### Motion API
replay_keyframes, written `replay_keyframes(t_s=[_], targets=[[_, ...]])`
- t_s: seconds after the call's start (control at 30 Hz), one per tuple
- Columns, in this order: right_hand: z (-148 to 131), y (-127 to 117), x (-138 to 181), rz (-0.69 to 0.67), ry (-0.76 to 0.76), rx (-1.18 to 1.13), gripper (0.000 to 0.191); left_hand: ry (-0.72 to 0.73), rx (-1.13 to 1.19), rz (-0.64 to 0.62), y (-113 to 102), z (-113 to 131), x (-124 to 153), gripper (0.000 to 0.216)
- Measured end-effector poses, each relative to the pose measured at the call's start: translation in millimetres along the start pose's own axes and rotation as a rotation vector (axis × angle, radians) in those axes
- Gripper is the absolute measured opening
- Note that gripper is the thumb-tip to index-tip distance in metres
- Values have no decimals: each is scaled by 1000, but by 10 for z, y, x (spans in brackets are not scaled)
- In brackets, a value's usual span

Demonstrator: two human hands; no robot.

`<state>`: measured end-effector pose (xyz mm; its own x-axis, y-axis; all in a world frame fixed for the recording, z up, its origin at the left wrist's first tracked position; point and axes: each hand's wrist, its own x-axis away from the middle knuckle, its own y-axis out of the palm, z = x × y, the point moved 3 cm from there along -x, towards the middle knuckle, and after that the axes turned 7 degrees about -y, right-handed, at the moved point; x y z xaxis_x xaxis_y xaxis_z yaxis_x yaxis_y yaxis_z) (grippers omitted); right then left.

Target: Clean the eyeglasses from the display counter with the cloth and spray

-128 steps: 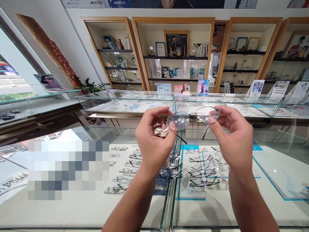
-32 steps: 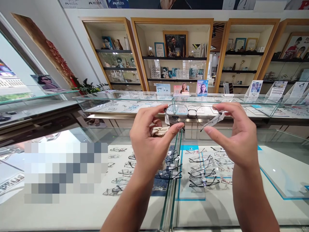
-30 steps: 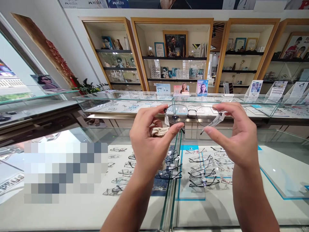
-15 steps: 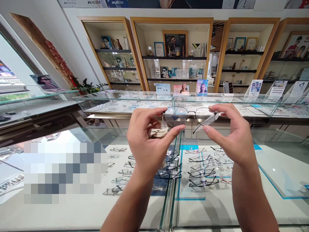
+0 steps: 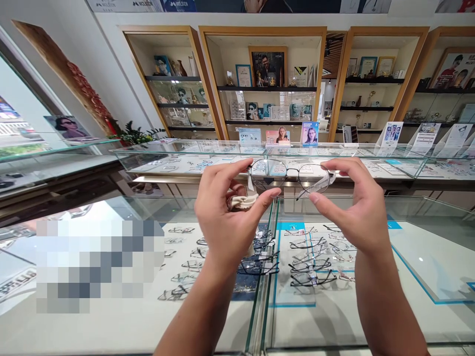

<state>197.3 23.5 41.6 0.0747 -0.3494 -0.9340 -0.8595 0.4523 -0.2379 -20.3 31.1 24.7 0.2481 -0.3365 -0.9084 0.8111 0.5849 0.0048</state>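
Note:
A pair of eyeglasses [image 5: 293, 170] with thin dark rims and round clear lenses is held up in front of me, above the glass counter. My left hand [image 5: 228, 205] grips its left end between fingers and thumb. Bunched in that same hand's curled fingers is a cream-coloured cloth [image 5: 242, 201]. On the other end, my right hand [image 5: 356, 202] holds the frame near the hinge, its fingers on top and the thumb below. A clear label or sleeve [image 5: 319, 185] with faint print shows by the right lens.
Under my arms stands a glass display case [image 5: 315, 326] with rows of eyeglasses [image 5: 311, 267]. A second glass counter [image 5: 208, 173] crosses behind it, topped with advertising cards [image 5: 309, 134]. Wooden shelves [image 5: 265, 89] line the back wall. A pixelated patch covers the left.
The eyeglasses have risen very slightly and tilted a little. Both thumbs have shifted slightly left and up; the grip of both hands stays.

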Motion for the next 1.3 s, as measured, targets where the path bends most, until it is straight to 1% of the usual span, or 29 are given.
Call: replay_keyframes(t_s=[0.13, 0.23, 0.33, 0.53, 0.7, 0.8, 0.93, 1.03, 1.1, 1.17, 1.23, 1.3], targets=[[-44, 14, 0, 62, -87, 59, 33, -40, 11, -19, 27, -22, 2, 49], [-112, 23, 6, 114, -184, 139, 33, -75, 7, -31, 46, -37, 3, 49], [-187, 23, 25, 126, -254, 200, 37, -104, 9, -42, 59, -53, 1, 51], [-211, 31, 70, 42, -158, 173, 43, -169, 41, -63, 78, -96, -8, 52], [-229, 38, 60, 97, -282, 222, 49, -195, 68, -44, 95, -107, -7, 54], [-223, 41, 58, 100, -305, 248, 51, -207, 98, -30, 115, -119, -3, 54], [-232, 45, 75, 66, -291, 220, 48, -167, 122, -2, 156, -146, 7, 52], [-263, 48, 84, 90, -259, 247, 46, -110, 118, 62, 165, -152, 19, 49], [-246, 50, 83, 130, -153, 197, 42, -68, 100, 126, 151, -136, 28, 50], [-191, 52, 83, 195, -27, 84, 33, -25, 80, 186, 129, -105, 40, 51], [-121, 57, 83, 254, 52, -12, 24, 11, 53, 224, 112, -69, 53, 51], [-52, 67, 80, 268, 101, -50, 21, 38, 23, 244, 105, -38, 65, 52]])
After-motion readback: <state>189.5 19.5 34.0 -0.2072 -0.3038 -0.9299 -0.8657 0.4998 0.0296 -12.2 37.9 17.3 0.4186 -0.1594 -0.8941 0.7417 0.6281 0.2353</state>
